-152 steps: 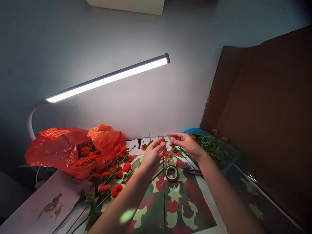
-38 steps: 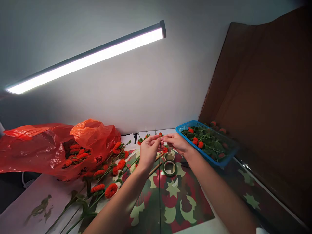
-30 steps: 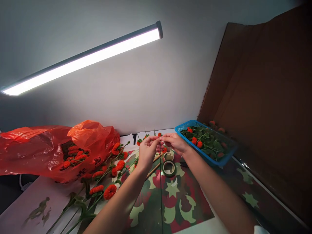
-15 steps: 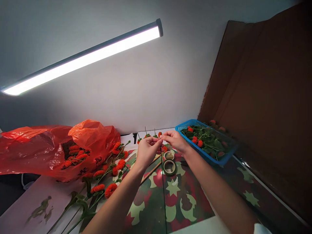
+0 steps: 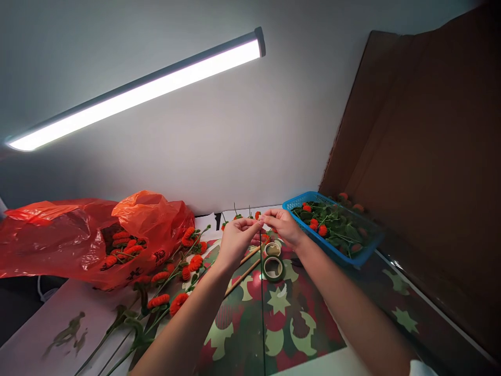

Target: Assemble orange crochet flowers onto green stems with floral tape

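Observation:
My left hand (image 5: 236, 241) and my right hand (image 5: 284, 227) meet over the far middle of the table, each with thumb and forefinger pinched, tips touching or nearly so. Whatever is between the fingertips is too small to make out. A thin dark line runs from below them to the near edge; I cannot tell if it is a stem or a seam. Under my hands lie a dark green tape roll (image 5: 273, 279), a paler roll (image 5: 273, 249) behind it, and thin wooden sticks (image 5: 243, 278). Orange fuzzy flowers (image 5: 195, 262) on green stems lie left of my left forearm.
A red plastic bag (image 5: 74, 235) with orange flowers inside sits at the left. At the right, a blue basket (image 5: 331, 244) holds leafy stems with orange blooms. A cardboard panel (image 5: 422, 156) stands behind it. A lit tube lamp (image 5: 144, 89) hangs above the patterned tabletop (image 5: 250, 334).
My view has shifted very slightly, so everything sits a little differently in the picture. Both hands keep the same pinch, fingertips together.

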Demonstrator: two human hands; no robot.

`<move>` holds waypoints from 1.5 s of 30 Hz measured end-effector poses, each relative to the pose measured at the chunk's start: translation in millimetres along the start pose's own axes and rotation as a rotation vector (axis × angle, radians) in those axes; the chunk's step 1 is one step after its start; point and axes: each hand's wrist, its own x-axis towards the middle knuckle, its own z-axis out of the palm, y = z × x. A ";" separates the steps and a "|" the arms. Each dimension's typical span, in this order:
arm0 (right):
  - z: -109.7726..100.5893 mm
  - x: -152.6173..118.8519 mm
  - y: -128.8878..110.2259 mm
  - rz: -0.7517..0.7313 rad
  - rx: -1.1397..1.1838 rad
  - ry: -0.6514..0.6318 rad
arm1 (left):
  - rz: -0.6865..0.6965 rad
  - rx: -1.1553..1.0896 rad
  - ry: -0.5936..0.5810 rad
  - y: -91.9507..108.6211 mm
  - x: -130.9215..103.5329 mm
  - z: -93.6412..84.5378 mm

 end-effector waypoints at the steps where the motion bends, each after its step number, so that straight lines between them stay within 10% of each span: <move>1: -0.6 0.0 -0.1 -0.022 -0.026 -0.004 | 0.002 -0.003 0.002 0.3 0.4 -0.6; 22: 6.5 1.7 8.8 -0.067 -0.036 0.006 | 0.224 -0.079 0.196 -22.0 7.1 9.3; 33: 1.9 1.7 7.0 0.191 0.199 -0.140 | -0.063 -0.456 0.013 -16.0 7.8 14.7; 45: -0.8 2.5 5.2 0.155 0.192 -0.139 | -0.134 -0.545 -0.028 -19.6 7.4 17.6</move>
